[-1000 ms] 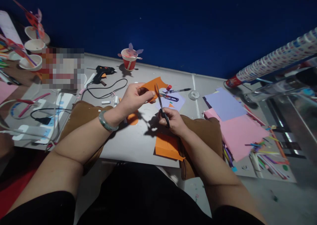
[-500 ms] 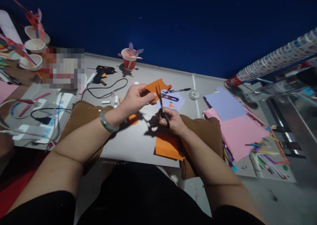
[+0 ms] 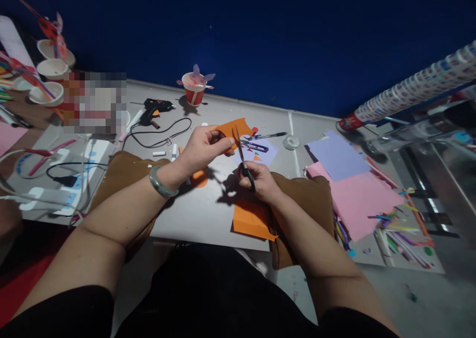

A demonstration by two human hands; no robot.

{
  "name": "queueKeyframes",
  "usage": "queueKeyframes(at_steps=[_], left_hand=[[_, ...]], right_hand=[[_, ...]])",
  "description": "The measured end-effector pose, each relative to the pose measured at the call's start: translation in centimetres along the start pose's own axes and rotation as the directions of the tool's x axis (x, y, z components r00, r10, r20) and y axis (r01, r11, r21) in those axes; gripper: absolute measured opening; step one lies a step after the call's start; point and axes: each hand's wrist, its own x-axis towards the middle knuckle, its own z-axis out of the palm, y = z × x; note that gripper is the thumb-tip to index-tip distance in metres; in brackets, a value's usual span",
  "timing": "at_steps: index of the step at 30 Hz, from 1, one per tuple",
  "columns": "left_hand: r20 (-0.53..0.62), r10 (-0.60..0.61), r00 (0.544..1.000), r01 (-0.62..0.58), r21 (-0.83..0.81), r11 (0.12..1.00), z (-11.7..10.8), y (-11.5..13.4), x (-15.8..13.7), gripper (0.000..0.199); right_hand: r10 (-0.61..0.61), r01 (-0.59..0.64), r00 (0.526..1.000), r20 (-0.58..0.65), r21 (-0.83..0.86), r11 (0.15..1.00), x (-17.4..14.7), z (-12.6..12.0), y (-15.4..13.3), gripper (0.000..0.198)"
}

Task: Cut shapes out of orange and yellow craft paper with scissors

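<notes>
Between thumb and fingers, my left hand (image 3: 208, 147) pinches a piece of orange paper (image 3: 238, 126) above the table. My right hand (image 3: 261, 180) is closed around the black handles of a pair of scissors (image 3: 240, 151), whose blades point up and lie at the paper. Behind the blades, a thread snipper (image 3: 257, 145) and a pen (image 3: 273, 136) rest near a light purple sheet (image 3: 270, 154). An orange round piece (image 3: 200, 179) lies below my left hand. Another orange sheet (image 3: 251, 222) lies by the table's front edge, under my right forearm.
A black glue gun (image 3: 152, 110) with its looping cable lies back left. A red paper cup (image 3: 194, 90) stands near the blue wall. A tape roll (image 3: 291, 142) is right of centre. Pink paper (image 3: 360, 199) and a long cup stack (image 3: 412, 82) occupy the right; power strips (image 3: 87, 174), the left.
The orange paper has turned slightly in my left hand, and the left fingers have shifted a little on it. The scissors have barely moved.
</notes>
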Motion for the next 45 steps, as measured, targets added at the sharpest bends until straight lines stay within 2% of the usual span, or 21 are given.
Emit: queueKeyframes(at_steps=[7, 18, 28, 34, 39, 45], left_hand=[[0.037, 0.001, 0.999, -0.001, 0.013, 1.000, -0.21, -0.04, 0.06, 0.023], [0.113, -0.034, 0.993, 0.032, 0.024, 0.999, -0.14, 0.43, -0.07, 0.007], [0.127, -0.021, 0.992, 0.017, 0.034, 0.999, -0.29, 0.12, 0.03, 0.005], [0.135, -0.019, 0.991, 0.012, 0.052, 0.999, -0.44, 0.09, 0.08, 0.010], [0.118, 0.035, 0.992, -0.051, 0.131, 0.990, -0.70, -0.16, 0.23, 0.024], [0.117, 0.005, 0.993, -0.007, 0.017, 1.000, -0.58, -0.14, 0.22, 0.022]], right_hand=[[-0.013, 0.012, 1.000, -0.009, -0.012, 1.000, -0.04, 0.01, -0.17, 0.045], [-0.010, 0.010, 0.999, 0.038, -0.010, 1.000, -0.08, -0.12, 0.06, 0.053], [0.008, -0.008, 1.000, 0.007, -0.017, 1.000, -0.09, -0.29, 0.26, 0.054], [0.001, -0.001, 1.000, 0.001, -0.028, 1.000, -0.06, -0.32, 0.29, 0.057], [0.005, -0.005, 1.000, -0.004, -0.031, 1.000, -0.07, -0.26, 0.05, 0.058], [0.009, -0.009, 1.000, -0.007, -0.003, 1.000, -0.06, -0.11, -0.09, 0.059]])
